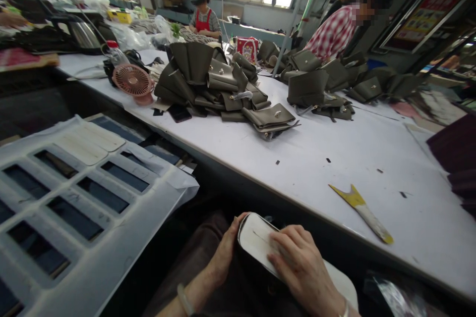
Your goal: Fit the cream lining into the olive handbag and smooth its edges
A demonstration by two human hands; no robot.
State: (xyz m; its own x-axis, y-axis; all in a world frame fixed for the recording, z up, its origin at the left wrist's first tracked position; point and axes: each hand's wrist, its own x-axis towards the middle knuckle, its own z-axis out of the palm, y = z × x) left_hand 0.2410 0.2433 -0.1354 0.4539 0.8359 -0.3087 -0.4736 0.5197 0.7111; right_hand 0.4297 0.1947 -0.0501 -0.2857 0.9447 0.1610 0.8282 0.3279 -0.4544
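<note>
A long white panel with rounded ends (256,237) tops a dark piece, apparently a bag, held above the lap. A short dark line marks the panel near its far end. My left hand (222,253) grips that end from the side, thumb and fingers along the rim. On top of the panel, my right hand (303,270) has its fingers bent and close together, pressing on the surface. Anything between those fingers is hidden. To the right, a yellow and white flat tool with a notched end (359,208) lies on the white table (308,158).
A translucent plastic rack with rectangular openings (137,213) stands at left, carrying white boards (85,143). Olive-brown bag pieces (193,79) are heaped on the table, beside a pink fan (133,80) and a phone (179,113). Several people work beyond.
</note>
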